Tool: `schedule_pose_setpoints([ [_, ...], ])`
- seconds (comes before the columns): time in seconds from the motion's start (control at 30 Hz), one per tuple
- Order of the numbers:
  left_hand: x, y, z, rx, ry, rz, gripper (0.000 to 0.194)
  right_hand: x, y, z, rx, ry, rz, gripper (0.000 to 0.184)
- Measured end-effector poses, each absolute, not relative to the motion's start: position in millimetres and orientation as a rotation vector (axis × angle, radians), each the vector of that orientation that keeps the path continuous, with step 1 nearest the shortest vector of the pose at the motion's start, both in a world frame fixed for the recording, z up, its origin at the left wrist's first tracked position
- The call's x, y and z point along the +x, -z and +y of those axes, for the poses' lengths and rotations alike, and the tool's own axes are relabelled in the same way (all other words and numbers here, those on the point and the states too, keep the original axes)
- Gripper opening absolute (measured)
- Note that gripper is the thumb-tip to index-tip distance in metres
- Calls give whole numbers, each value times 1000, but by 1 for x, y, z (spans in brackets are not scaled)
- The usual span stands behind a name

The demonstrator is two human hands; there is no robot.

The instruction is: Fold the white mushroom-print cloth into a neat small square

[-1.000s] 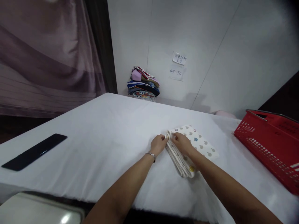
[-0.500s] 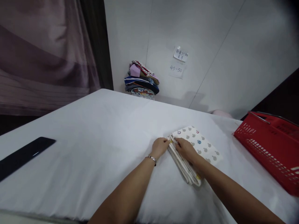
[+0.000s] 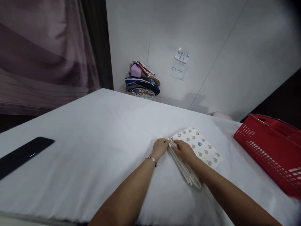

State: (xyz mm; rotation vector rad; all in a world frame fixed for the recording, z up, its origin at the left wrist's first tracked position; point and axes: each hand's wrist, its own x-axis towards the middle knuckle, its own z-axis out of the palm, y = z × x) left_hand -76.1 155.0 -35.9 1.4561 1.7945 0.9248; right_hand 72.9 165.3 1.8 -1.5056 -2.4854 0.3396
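Note:
A folded white cloth (image 3: 206,153) printed with grey, blue and red motifs lies on the white-covered table (image 3: 98,131). Its layered folds face me along the near left side. My left hand (image 3: 160,147), with a bracelet at the wrist, pinches the cloth's left corner. Just to the right, my right hand (image 3: 184,150) is closed on the folded layers near that same corner. Its fingertips are partly tucked into the folds, and my right forearm covers part of the cloth's near end.
A red plastic basket (image 3: 265,150) stands at the right edge. On the left lies a flat dark object (image 3: 25,157). Beyond the table's far edge rises a stack of folded fabrics (image 3: 143,80) against the wall, near paper signs (image 3: 180,64). A curtain (image 3: 47,56) hangs at the left.
My right hand has shifted slightly left along the folds, toward my left hand. The left hand keeps its pinch on the corner. The view has moved a little.

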Motion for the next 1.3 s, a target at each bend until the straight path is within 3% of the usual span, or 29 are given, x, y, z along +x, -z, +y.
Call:
schedule_pose_setpoints([
  [0.2, -76, 36, 154, 1468, -943, 1800, 35, 74, 1, 168, -1495, -217, -2567, 27],
  [0.47, -75, 40, 157, 1406, -984, 1810, 31, 88, -12, 171, -1389, -513, -2414, 26],
  [1.07, -77, 43, 155, 1377, -1046, 1621, 50, 74, -7, 162, -1314, -504, -2520, 29],
  [1.3, -74, 44, 160, 1356, -1018, 1751, 38, 75, -7, 159, -1266, -452, -2606, 31],
])
